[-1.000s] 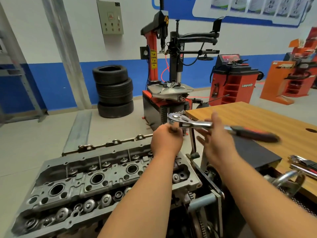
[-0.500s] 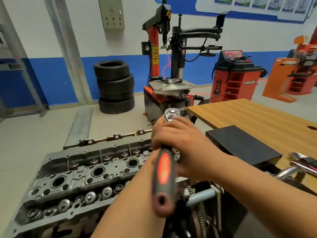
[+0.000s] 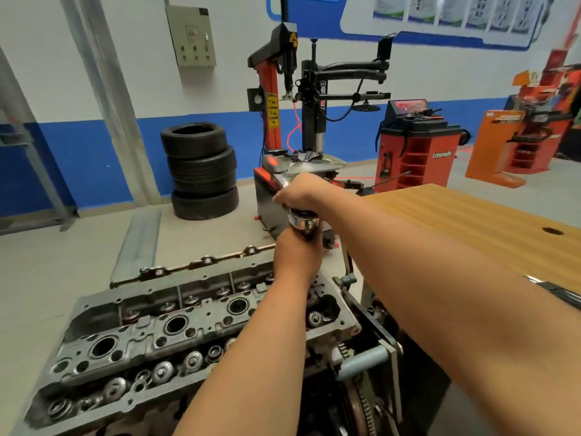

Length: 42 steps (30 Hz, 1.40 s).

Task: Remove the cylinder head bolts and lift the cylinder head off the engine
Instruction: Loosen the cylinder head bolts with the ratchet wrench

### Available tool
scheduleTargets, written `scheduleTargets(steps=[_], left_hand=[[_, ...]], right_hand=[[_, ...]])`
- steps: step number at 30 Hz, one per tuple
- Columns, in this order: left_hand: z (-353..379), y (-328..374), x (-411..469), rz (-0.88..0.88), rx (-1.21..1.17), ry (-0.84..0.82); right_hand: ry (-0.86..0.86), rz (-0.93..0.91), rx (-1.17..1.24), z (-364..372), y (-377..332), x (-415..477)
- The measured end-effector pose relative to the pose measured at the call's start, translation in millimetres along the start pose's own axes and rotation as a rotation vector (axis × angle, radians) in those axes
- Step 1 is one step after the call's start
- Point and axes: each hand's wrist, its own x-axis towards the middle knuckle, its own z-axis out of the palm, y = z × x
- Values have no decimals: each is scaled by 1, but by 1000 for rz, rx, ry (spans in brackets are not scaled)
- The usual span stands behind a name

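Note:
The grey cylinder head (image 3: 188,325) sits on the engine, low and left of centre, with its valve springs and plug holes exposed. Above its far right end stands a chrome ratchet (image 3: 304,222). My left hand (image 3: 298,258) grips the shaft just under the ratchet head, hiding the socket and bolt. My right hand (image 3: 303,191) grips the ratchet handle, whose red grip (image 3: 271,162) points away from me to the upper left.
A wooden table (image 3: 471,225) stands to the right with tools (image 3: 556,291) at its near edge. A toothed flywheel (image 3: 361,407) and stand bracket lie under my right forearm. Behind are stacked tyres (image 3: 201,171), a tyre changer (image 3: 295,127) and a red wheel balancer (image 3: 415,146).
The ratchet handle has swung round with my right hand: it pointed right, then toward me, and now points away to the left. My left hand has stayed under the ratchet head.

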Motion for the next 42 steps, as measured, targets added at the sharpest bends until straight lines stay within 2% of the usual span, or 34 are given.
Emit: scheduleTargets(steps=[3,4,5,7,8,10,12,13,14,15,17,18,19,20,22,25,27,29,30,31,32,33,34,35,36,37,38,39,41,42], left_hand=[[-2,5,-2,59,130,2],[-4,4,-2,45,98,18],[-7,0,-5,-4,81,-11],[-15,-5,-6,-122,226,-154],[-13,-15,-4,-178,241,-216],[-11,-22,-3,-229,75,-290],[-11,-8,-10,-68,-19,-181],[-11,0,-10,-7,-60,-100],[-10,6,-11,33,-38,-48],[-9,8,-10,52,-8,-14],[-9,8,-10,55,-22,-18],[-8,6,-10,54,-60,-31],[-8,3,-9,46,-91,-36],[-8,3,-8,43,-110,-41],[-9,5,-6,15,-141,-33],[-10,4,-4,5,-118,-29],[-10,2,-3,-17,-39,-59],[-8,2,-1,5,-33,-45],[-7,2,-1,34,-62,-45],[-5,2,-1,50,-102,-46],[-5,2,-1,55,-127,-50],[-5,2,-1,52,-113,-58],[-5,2,-2,41,-97,-59],[-5,2,-2,24,-98,-56],[-4,2,-3,21,-107,-62],[-4,1,-4,30,-114,-76],[-4,0,-4,35,-129,-86],[-5,-1,-4,37,-135,-86],[-5,0,-1,20,-106,-45],[-5,-1,0,7,-78,-22]], right_hand=[[-36,-243,-388,-3,-7,-19],[-15,-352,-509,2,-13,-27],[15,-480,-603,13,-15,-39],[134,-698,-671,31,-12,-59],[207,-783,-611,38,-4,-71],[314,-919,-273,40,29,-87],[377,-974,197,39,68,-102],[418,-867,418,39,85,-106],[433,-664,640,37,99,-106],[416,-384,850,32,105,-103],[225,173,1210,15,105,-78],[102,332,1331,2,96,-62],[17,415,1361,-10,80,-46],[-32,434,1271,-19,59,-31],[-65,315,773,-24,18,-15],[-12,-106,-136,-1,-23,-19],[-16,-437,-530,20,-30,-40],[130,-783,-687,34,-9,-70],[249,-932,-641,35,11,-84],[350,-1018,-494,32,36,-94],[416,-1017,-244,27,61,-101],[448,-915,57,22,84,-105],[456,-710,368,15,98,-103],[423,-408,661,9,104,-95],[339,-69,938,6,101,-80],[218,194,1154,3,92,-62],[86,322,1214,1,78,-43],[-15,362,1136,-1,60,-27],[-96,276,765,-1,26,-8],[-94,179,504,-1,14,-3]])
